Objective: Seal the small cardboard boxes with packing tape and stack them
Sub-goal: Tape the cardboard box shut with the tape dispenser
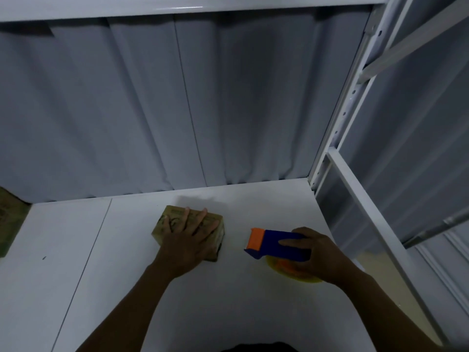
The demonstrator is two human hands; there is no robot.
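A small brown cardboard box (pixel 175 217) with printed markings lies on the white shelf surface (pixel 127 288) near the middle. My left hand (pixel 189 243) rests flat on its top, fingers spread and straight. To the right, my right hand (pixel 314 254) grips a blue tape dispenser (pixel 279 243) with an orange front end (pixel 256 238) that points left toward the box. A yellowish roll of tape (pixel 291 273) shows under the dispenser and hand. A gap of bare surface separates dispenser and box.
Another cardboard box (pixel 10 219) stands at the far left edge, partly out of view. A grey curtain (pixel 177 110) hangs behind the surface. White metal rack posts and rails (pixel 355 123) rise at the right.
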